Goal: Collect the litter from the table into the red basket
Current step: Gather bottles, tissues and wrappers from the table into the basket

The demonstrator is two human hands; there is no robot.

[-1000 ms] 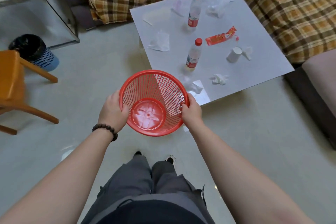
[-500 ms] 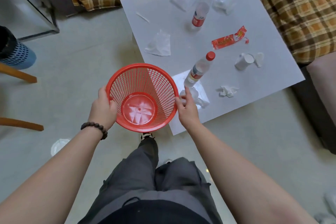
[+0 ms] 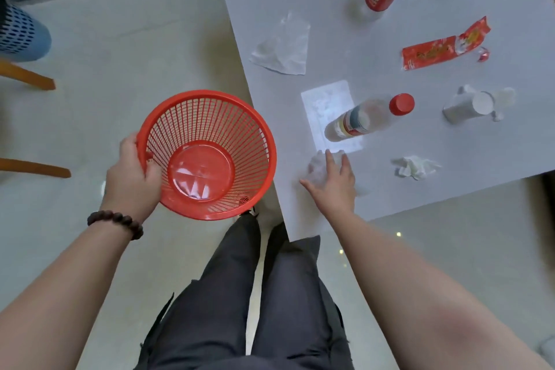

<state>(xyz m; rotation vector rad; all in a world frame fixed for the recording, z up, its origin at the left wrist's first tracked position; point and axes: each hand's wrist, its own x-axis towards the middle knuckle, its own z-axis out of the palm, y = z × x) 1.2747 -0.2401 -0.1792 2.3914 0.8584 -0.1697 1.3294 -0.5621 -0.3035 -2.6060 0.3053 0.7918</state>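
Reaching over the near corner of the counter [image 3: 375, 39], the right hand [image 3: 332, 186] is going for the first piece of litter, a crumpled clear wrapper [image 3: 316, 167] lying just near of the closer bottle [image 3: 365, 119]. Its fingers [image 3: 329, 159] are spreading wide and almost straight above the wrapper, maybe brushing it, gripping nothing. Off to the left, the left hand [image 3: 130, 177] is clamping the rim of the red basket [image 3: 207, 153], thumb curling inside, holding it beside the counter edge, nothing in it yet. Next move, I reckon: close on the wrapper, then swing left and drop. It looks light and springy, so a firm pinch is wanted.
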